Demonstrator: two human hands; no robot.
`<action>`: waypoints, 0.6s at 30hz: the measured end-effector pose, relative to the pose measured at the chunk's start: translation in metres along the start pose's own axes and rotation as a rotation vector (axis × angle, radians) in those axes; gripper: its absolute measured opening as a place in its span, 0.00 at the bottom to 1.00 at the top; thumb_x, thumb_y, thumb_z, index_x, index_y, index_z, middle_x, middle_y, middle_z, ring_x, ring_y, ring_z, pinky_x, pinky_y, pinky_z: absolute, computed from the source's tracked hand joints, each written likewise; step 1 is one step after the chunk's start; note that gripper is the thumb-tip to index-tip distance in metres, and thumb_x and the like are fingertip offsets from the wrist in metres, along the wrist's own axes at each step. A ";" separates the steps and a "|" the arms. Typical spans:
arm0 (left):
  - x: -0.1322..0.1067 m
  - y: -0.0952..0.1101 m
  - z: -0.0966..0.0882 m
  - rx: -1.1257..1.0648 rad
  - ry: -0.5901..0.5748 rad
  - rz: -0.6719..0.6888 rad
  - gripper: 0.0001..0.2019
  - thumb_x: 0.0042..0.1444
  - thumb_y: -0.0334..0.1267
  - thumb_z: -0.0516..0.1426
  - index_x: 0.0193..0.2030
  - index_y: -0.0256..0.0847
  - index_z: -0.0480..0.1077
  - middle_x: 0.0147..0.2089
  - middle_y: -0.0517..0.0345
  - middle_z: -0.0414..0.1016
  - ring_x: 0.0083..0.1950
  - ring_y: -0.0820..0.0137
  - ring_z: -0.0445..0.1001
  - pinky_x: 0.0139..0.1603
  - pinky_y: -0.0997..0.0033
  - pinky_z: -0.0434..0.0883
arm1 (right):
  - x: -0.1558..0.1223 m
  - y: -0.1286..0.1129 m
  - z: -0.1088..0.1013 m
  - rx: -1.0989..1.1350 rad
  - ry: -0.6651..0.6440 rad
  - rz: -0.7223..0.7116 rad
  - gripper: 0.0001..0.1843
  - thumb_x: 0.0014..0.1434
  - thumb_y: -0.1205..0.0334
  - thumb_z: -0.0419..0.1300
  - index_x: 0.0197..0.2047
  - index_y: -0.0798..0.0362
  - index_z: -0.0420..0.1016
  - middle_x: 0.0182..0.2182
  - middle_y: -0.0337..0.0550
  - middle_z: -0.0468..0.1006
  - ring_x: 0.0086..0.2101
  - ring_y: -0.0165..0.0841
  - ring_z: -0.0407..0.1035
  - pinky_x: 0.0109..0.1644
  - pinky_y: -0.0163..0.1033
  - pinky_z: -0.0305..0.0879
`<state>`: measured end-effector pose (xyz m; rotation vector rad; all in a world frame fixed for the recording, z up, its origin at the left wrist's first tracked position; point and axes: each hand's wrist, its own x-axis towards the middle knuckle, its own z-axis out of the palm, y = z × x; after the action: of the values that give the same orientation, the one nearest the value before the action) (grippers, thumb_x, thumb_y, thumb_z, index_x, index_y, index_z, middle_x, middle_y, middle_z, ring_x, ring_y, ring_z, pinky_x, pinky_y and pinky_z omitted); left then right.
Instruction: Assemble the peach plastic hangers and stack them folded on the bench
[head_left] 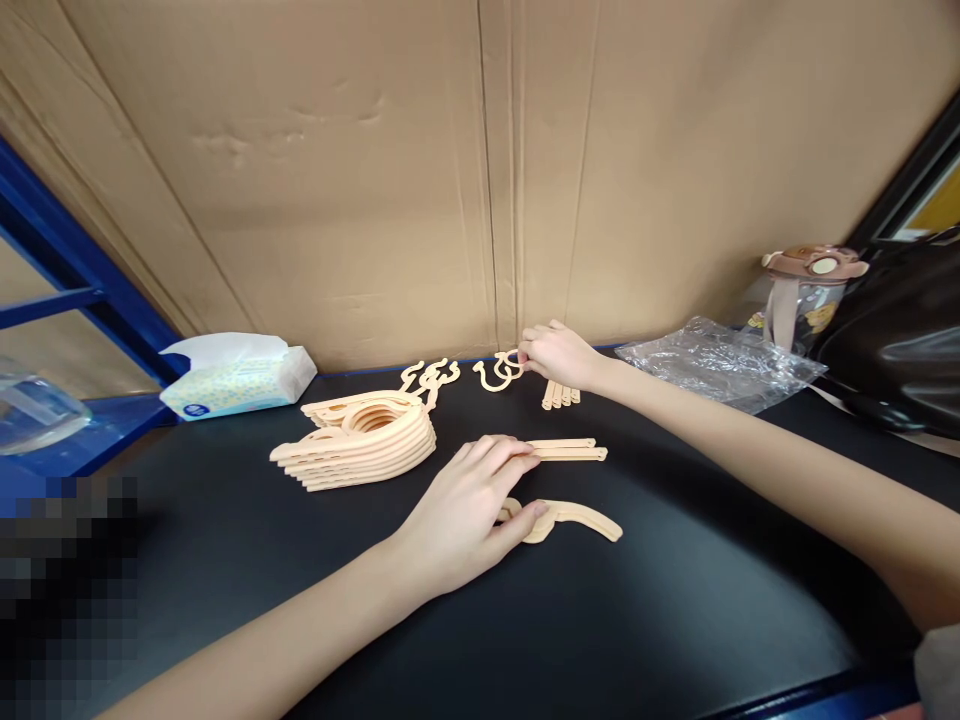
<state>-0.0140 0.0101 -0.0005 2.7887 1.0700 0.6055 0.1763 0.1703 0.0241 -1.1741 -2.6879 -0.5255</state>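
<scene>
My left hand (469, 505) rests on the black table (637, 620), its thumb and fingers closed round the thick end of a peach plastic hanger arm (577, 520). Just beyond its fingertips lie two thin peach bars (566, 449). My right hand (555, 355) reaches to the back of the table and pinches a peach hook piece (501, 372). More hook pieces (433, 377) lie to the left of it, and a few short bars (561, 396) lie under the right wrist. A stack of assembled peach hangers (360, 440) sits left of centre.
A tissue pack (240, 378) lies at the back left beside a blue shelf frame (82, 295). A crumpled clear plastic bag (716, 362), a lidded drinking bottle (806, 295) and a dark bag (900, 340) sit at the back right. A cardboard wall (450, 170) stands behind.
</scene>
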 end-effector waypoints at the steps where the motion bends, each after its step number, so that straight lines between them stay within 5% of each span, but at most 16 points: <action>1: 0.000 0.000 0.000 0.000 0.003 -0.001 0.16 0.63 0.42 0.53 0.55 0.38 0.67 0.55 0.51 0.69 0.56 0.62 0.66 0.55 0.60 0.66 | -0.002 0.000 -0.004 -0.001 0.022 -0.004 0.09 0.64 0.68 0.54 0.38 0.58 0.76 0.39 0.49 0.75 0.43 0.38 0.68 0.43 0.39 0.49; 11: 0.000 0.002 -0.002 -0.011 0.026 -0.017 0.15 0.66 0.40 0.48 0.55 0.38 0.66 0.55 0.51 0.70 0.56 0.62 0.66 0.54 0.60 0.66 | -0.074 -0.023 -0.058 0.062 0.247 -0.119 0.12 0.67 0.65 0.50 0.37 0.57 0.73 0.35 0.44 0.73 0.37 0.34 0.66 0.40 0.38 0.51; 18: -0.001 0.000 -0.001 0.055 0.142 -0.032 0.13 0.66 0.40 0.48 0.52 0.39 0.67 0.52 0.52 0.71 0.56 0.61 0.66 0.55 0.58 0.63 | -0.116 -0.064 -0.064 0.280 0.162 -0.176 0.12 0.67 0.64 0.49 0.38 0.54 0.73 0.33 0.42 0.72 0.35 0.33 0.65 0.43 0.39 0.56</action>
<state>-0.0149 0.0096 -0.0003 2.8051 1.1714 0.7931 0.2087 0.0273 0.0340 -0.7920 -2.6299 -0.2418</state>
